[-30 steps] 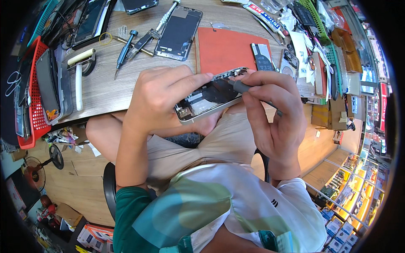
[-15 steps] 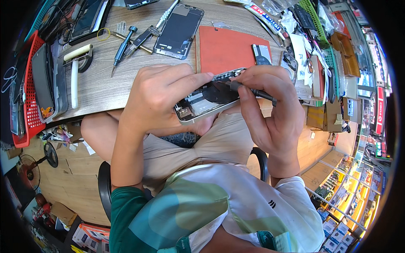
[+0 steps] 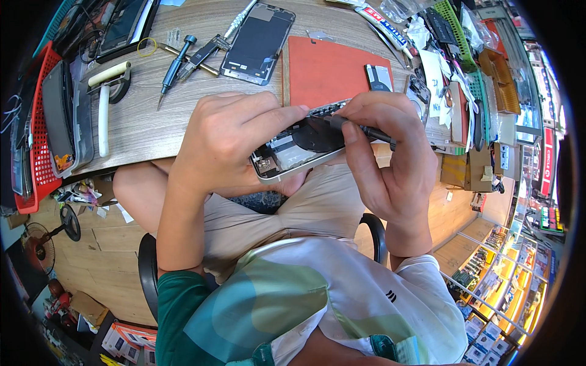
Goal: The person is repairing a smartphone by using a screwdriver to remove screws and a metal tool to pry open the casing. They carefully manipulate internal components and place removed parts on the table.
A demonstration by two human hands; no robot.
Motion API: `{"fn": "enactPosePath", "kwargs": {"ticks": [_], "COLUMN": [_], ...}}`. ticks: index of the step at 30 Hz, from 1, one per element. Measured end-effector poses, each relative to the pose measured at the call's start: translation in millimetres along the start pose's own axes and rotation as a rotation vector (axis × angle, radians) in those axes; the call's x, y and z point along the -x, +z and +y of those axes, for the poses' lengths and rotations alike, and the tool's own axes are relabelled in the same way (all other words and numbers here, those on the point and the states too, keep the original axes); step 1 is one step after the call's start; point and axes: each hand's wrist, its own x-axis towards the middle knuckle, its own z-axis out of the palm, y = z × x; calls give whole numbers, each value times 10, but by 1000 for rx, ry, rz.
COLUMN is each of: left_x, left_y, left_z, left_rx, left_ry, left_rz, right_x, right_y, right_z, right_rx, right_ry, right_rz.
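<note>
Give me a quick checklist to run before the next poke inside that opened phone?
1. Left hand grips the opened phone: ok.
2. Right hand holds the dark tool, tip on the phone's insides: ok.
3. Phone rests on the table: not ok, it is held above the lap.
4. Which part the tip touches: cannot tell.
5. Removed screen lies clear on the table: ok.

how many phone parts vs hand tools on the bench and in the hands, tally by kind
opened phone body, in left hand: 1
detached phone screen on the table: 1
dark tool in right hand: 1
blue-handled screwdriver: 1
red work mat: 1
total: 5
</note>
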Motion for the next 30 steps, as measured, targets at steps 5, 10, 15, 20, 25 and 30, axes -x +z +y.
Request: {"fn": "enactPosePath", "kwargs": {"ticks": [5,10,15,20,25,30], "left_x": [-2,6,5,9,12,8], "left_y": [3,-8,1,-1,-6,-3], "left_z": [-14,-9,-7,-13,-20,-11], "left_rx": [0,-8,-4,-15,-15,-13], "left_ry": [10,4,7,8,12,8], "left_rz": [-2,-14,0,-10,-15,-13], "right_x": [14,14,18,31,51,58], "right_y": [3,-4,5,18,35,32], "right_z": [11,0,10,27,18,18], "right_rx": [-18,-1,5,12,17,19], "right_ry": [17,20,1,-26,-29,-20], "right_rz": [-10,-15,-7,5,15,15]}}
